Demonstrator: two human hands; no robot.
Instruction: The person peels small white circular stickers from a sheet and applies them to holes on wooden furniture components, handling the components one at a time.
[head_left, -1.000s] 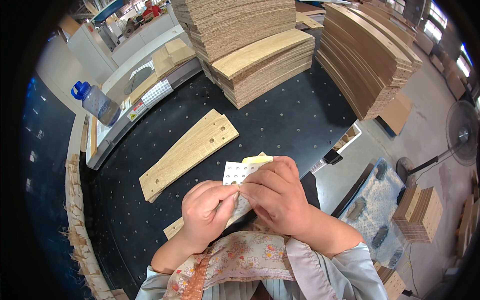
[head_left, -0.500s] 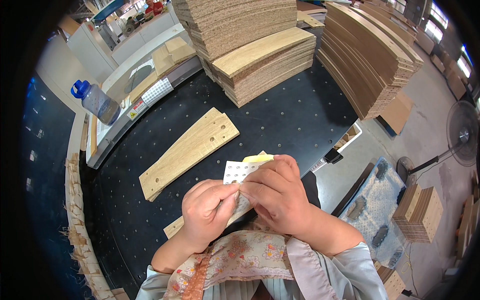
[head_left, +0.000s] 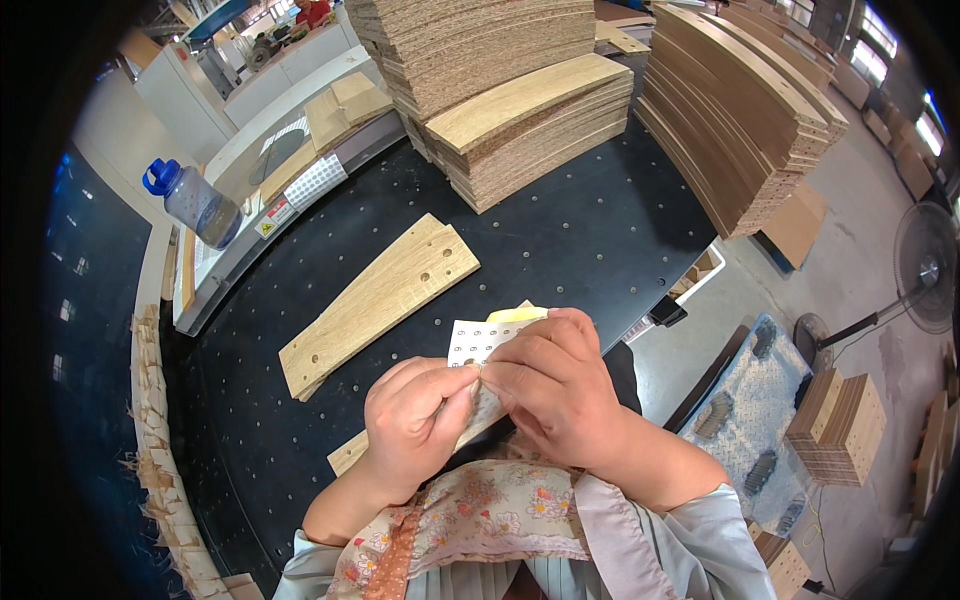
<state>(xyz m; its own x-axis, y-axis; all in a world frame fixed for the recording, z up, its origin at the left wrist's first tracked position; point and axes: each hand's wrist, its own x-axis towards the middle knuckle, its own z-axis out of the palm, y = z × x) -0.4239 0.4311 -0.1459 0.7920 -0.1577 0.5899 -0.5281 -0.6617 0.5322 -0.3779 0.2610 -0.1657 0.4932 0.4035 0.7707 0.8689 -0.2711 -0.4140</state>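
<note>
A white sheet of small printed stickers [head_left: 470, 338] is held up in front of my body, over the near edge of the black table. My right hand [head_left: 555, 385] is closed on its right side, and a strip of yellow paper [head_left: 517, 314] shows above these fingers. My left hand [head_left: 418, 410] pinches at the sheet's lower left part, thumb and forefinger meeting the right fingertips. Whatever tiny piece is between the fingertips is hidden. Partly under my hands, a light wooden board [head_left: 346, 455] lies on the table.
Two light boards with drilled holes [head_left: 385, 300] lie stacked on the black table [head_left: 560, 260]. Tall stacks of chipboard panels [head_left: 540, 115] and brown panels [head_left: 735, 125] stand at the back. A blue-lidded bottle [head_left: 203, 207] is at left; a fan [head_left: 925, 268] stands on the floor at right.
Hardly anything differs. Both hands keep their pinch on the sticker sheet, which has shifted only very slightly.
</note>
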